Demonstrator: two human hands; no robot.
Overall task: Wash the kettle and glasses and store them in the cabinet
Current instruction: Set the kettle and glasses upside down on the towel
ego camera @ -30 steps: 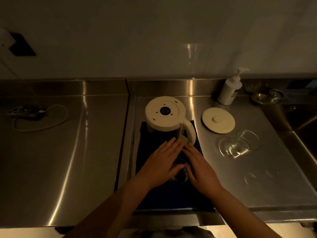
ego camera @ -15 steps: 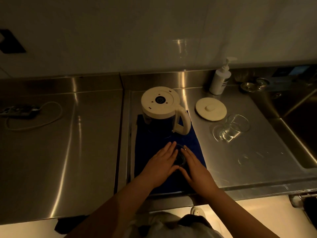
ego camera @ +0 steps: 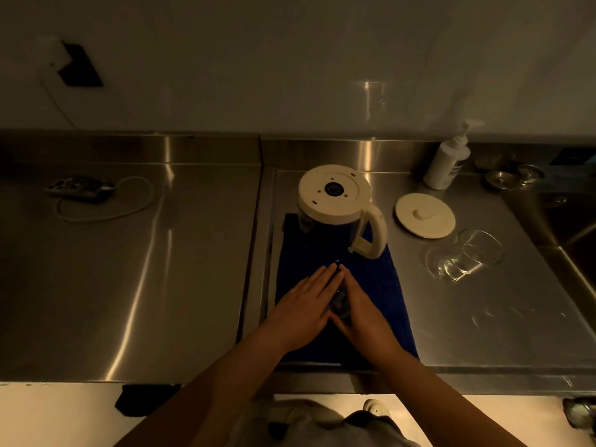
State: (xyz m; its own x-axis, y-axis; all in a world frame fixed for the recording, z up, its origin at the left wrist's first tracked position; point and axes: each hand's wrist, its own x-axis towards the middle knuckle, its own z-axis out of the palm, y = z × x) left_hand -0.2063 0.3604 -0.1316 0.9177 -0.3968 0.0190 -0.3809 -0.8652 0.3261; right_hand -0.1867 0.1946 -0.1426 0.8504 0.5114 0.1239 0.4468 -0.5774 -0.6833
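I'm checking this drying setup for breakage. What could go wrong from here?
The glass pressed between the left hand and right hand is barely visible in the dim light and could slip. The tipped glass lies on its side and might roll. The upside-down kettle only partly rests on the blue towel.

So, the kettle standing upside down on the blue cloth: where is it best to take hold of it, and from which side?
Grip the kettle by its handle, coming from the right and slightly from the front. The kettle stands inverted, base up, and the loop handle sticks out toward the lid, open for fingers. The right hand is nearer, though both hands are now around a glass.
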